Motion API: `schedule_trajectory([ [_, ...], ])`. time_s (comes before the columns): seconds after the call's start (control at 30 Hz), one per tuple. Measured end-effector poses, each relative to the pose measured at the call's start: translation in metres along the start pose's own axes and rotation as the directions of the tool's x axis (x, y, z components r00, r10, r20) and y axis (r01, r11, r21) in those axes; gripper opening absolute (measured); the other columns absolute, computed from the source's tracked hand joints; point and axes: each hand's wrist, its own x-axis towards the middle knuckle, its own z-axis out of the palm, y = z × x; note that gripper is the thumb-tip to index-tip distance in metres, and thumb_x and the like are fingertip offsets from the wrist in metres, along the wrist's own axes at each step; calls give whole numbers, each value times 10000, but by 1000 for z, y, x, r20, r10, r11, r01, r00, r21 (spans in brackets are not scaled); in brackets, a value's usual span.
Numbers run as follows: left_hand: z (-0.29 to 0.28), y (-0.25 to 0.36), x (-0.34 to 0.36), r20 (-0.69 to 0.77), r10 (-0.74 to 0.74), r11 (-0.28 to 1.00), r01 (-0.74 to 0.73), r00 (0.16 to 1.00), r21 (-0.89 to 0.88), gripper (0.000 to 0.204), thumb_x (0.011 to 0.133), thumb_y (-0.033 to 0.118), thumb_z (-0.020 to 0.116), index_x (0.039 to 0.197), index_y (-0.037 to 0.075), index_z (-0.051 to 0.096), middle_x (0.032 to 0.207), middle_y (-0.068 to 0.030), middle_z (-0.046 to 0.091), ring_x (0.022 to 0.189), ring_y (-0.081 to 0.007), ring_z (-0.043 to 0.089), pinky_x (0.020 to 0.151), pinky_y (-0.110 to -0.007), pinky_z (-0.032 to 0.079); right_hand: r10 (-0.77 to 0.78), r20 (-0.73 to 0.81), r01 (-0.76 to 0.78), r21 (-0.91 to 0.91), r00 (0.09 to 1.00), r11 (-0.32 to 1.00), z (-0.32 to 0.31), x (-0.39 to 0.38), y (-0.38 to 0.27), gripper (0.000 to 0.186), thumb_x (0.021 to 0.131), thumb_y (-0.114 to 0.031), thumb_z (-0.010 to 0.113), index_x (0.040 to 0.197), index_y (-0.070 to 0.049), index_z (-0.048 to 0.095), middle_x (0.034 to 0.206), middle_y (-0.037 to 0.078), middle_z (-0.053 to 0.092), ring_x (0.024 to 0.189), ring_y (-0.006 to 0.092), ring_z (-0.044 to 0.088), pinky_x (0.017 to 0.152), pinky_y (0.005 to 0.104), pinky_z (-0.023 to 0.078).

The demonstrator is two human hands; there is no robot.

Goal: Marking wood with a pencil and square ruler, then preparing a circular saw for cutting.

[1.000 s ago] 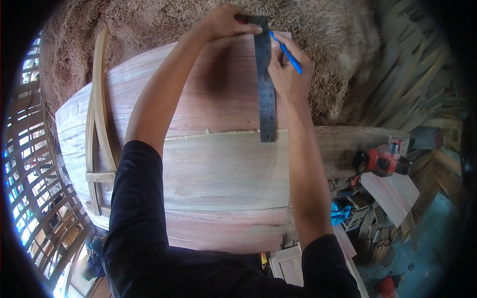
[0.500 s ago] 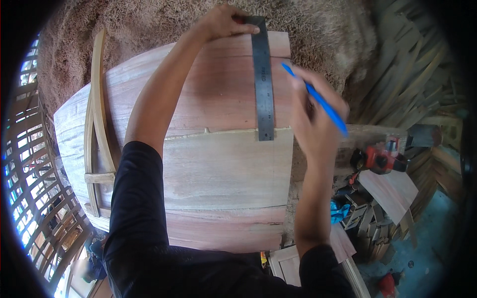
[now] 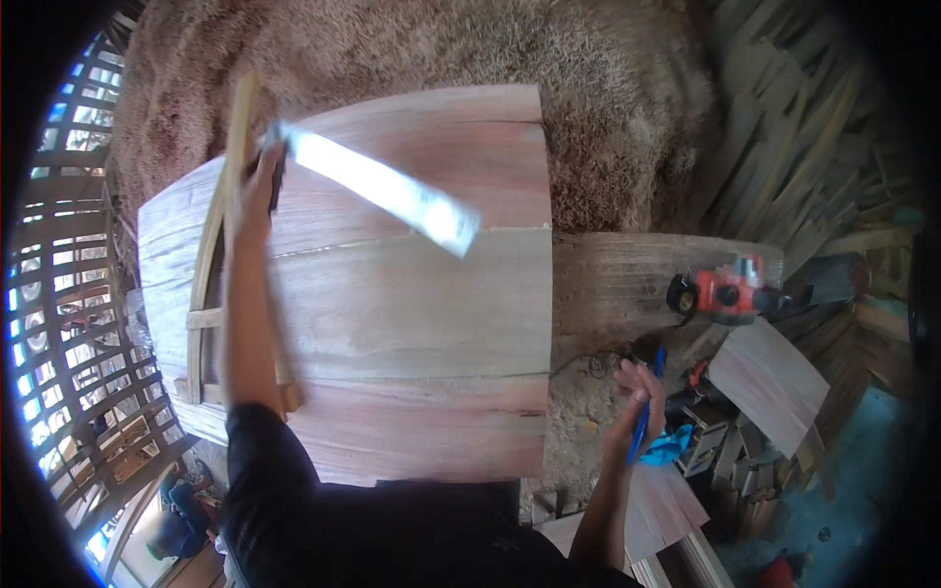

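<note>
Workshop setting: a heaped mound of brown sawdust and shavings (image 3: 412, 59) fills the background, with stacked offcut slats at far right and a metal railing at left. Main work surface is a broad panel of joined pale and reddish wooden boards (image 3: 412, 323), grain running left to right, seams visible between boards; smooth planed face. A thin curved wooden strip frame (image 3: 211, 255) lies along its left edge. Left hand (image 3: 263, 181) is closed around one end of a long flat steel ruler (image 3: 377, 186), near the panel's upper left corner. Ruler's long axis runs diagonally from that hand down and to the right across the upper boards; glare whitens its face, and whether it rests on the wood or is lifted clear cannot be told. Right hand (image 3: 639, 392) is off the panel, beyond its right edge and lower down, fingers curled around a slim blue pen (image 3: 647, 407) pointing roughly vertical. Ruler thus lies up and to the left of the right hand, well apart; left hand is the nearer, already gripping it. Right of the panel: a rough grey weathered plank (image 3: 627, 274) carrying a red and black electric power tool (image 3: 730, 291). Dusty tabletop below, scraps of board and a bright blue cloth (image 3: 671, 446) nearby.
</note>
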Motion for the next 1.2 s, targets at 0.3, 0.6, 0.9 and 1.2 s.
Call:
schedule_trajectory([
  [0.3,-47,13,-370,-198,-195,681,-13,961,-733,452,1045,541,649,1258,148,581,1043,7,636,882,-142,590,771,-299,489,-353,416,168,419,838,892,17,-80,-60,384,1056,-121,608,1406,36,589,1244,188,740,1073,244,733,893,356,582],
  [0.6,-24,60,-622,3,624,770,-615,782,172,390,915,25,740,1211,28,486,1038,-162,656,971,-287,662,813,-457,504,-543,648,-106,688,534,718,-34,-199,-103,544,931,-212,829,1384,20,636,1204,174,756,1131,244,732,951,366,577],
  [0.9,-36,98,-700,463,428,682,-613,776,398,740,768,285,884,1407,76,573,1428,-208,576,1426,-385,471,1188,-516,354,-140,633,-236,471,761,850,-61,-241,-33,280,970,-212,795,1155,-15,721,983,57,737,894,153,676,821,325,545],
  [1.2,-100,10,-756,-19,196,862,-163,981,481,1024,833,280,918,1602,-17,310,1544,-267,476,1467,-435,448,1198,-514,381,-197,-48,195,-42,979,980,-66,0,117,252,997,-111,609,1203,3,697,1038,189,762,994,330,726,903,415,542],
])
